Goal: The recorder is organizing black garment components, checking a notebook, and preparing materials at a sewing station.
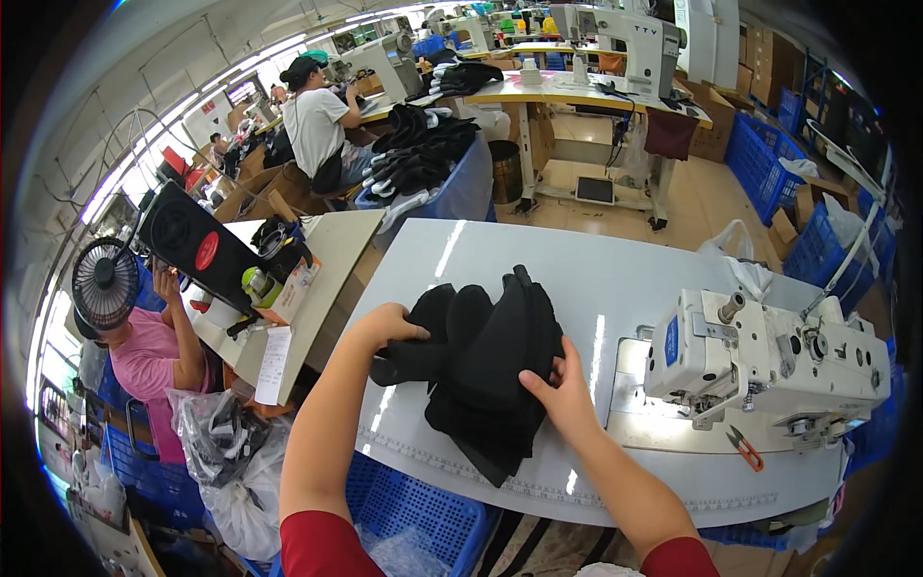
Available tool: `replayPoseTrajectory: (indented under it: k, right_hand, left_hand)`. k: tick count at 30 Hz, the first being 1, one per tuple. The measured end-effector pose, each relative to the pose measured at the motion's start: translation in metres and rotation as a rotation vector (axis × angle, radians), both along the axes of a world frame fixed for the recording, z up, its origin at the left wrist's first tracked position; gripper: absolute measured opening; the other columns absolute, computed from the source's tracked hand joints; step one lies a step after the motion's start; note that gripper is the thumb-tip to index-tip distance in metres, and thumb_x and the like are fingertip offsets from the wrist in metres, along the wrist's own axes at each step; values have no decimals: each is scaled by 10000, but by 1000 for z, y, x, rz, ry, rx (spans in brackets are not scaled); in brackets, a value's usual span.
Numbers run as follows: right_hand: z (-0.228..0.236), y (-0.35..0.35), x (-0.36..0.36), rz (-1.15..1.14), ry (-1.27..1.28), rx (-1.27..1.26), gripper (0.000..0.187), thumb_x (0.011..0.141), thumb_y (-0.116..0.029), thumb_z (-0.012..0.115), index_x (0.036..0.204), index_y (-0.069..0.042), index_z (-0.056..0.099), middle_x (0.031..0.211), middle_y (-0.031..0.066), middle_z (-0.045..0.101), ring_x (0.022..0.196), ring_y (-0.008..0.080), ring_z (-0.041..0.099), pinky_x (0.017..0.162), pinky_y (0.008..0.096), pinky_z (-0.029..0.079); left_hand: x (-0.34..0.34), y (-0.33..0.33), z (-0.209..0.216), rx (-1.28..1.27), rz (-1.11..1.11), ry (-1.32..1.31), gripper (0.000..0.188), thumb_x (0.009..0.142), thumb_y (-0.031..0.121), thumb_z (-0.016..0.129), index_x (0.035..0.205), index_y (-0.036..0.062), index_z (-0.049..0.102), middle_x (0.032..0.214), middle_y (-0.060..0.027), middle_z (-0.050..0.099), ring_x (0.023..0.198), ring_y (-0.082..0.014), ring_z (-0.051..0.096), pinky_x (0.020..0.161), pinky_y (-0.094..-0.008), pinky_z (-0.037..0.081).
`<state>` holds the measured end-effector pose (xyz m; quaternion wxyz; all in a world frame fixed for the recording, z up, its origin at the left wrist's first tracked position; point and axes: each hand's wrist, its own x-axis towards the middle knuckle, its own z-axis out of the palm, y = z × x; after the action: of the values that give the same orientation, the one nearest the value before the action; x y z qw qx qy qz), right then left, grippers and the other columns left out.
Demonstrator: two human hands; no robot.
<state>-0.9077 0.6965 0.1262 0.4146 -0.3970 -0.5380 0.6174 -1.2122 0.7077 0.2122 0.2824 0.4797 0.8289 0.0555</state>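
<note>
A stack of black cut fabric pieces [490, 370] lies fanned out on the white sewing table [654, 264] in front of me. At its left edge, my left hand [392, 325] is closed on some of the black pieces, its fingertips tucked among the folds. My right hand [561, 387] grips the stack's right side, thumb on top and fingers partly hidden behind the layers. Right of the stack stands a white industrial sewing machine [760, 351]. Orange-handled thread snips [745, 449] lie by its base.
A printed ruler strip [663, 502] runs along the table's front edge. Below it sits a blue plastic basket [413, 510]. On the left, a side table [332, 255] bears a black speaker [197, 245]. People work at other stations; a bin of black pieces [433, 163] stands beyond.
</note>
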Motion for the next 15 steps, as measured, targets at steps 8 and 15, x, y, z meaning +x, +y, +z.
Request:
replayPoseTrajectory:
  k: [8, 15]
  right_hand:
    - [16, 6, -2, 139, 40, -115, 876, 729, -259, 762, 1353, 133, 287, 1318, 263, 442, 1222, 283, 456, 1008, 343, 378]
    - [12, -21, 1, 51, 89, 13, 739, 718, -101, 676, 1332, 107, 321, 1307, 226, 454, 1205, 279, 462, 1013, 336, 371]
  left_hand:
    - [60, -36, 11, 510, -429, 446, 185, 732, 189, 581, 853, 60, 635, 602, -142, 601, 601, -309, 609, 1119, -440, 219]
    - [110, -85, 13, 816, -633, 804, 256, 750, 137, 568, 957, -5, 623, 473, -105, 511, 514, -260, 578, 1067, -379, 332]
